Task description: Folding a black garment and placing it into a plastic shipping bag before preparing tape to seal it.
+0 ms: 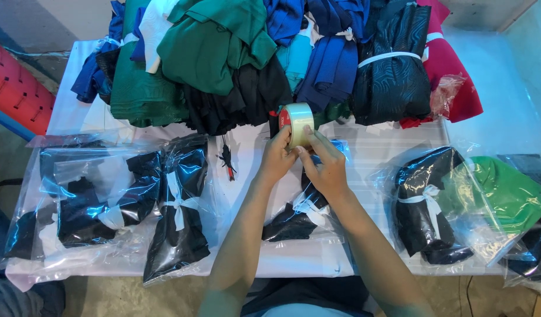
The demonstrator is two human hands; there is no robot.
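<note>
Bare forearms (no sleeves), dark top.

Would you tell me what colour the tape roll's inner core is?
Red, inside the clear tape roll held by both hands; the head view shows it.

A heap of folded cloth — green, blue, black, red — crowds the table; bagged dark bundles lie left and right.
</note>
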